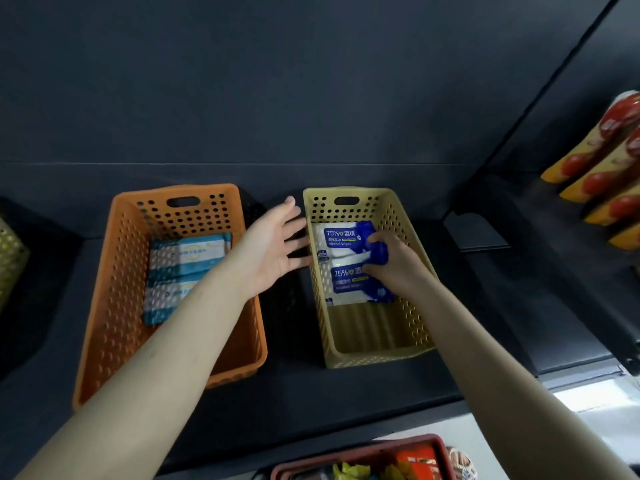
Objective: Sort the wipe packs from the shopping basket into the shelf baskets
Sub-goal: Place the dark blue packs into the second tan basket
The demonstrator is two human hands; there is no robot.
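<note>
Two perforated baskets stand on a dark shelf. The orange basket [114,258] on the left holds two teal-and-white wipe packs [183,271]. The yellow basket [412,237] on the right holds two blue-and-white alcohol wipe packs, one at the back [337,239] and one in front of it [349,285]. My right hand [394,261] is inside the yellow basket, fingers closed on the blue right edge of the packs. My left hand [273,244] hovers open between the two baskets, fingers spread beside the yellow basket's left wall. The red shopping basket [363,452] shows at the bottom edge.
The shopping basket holds yellow and orange packets. Yellow-and-red packages [602,161] lie on the neighbouring shelf at the right. Part of another yellow basket [10,258] shows at the far left. A dark back wall rises behind the baskets.
</note>
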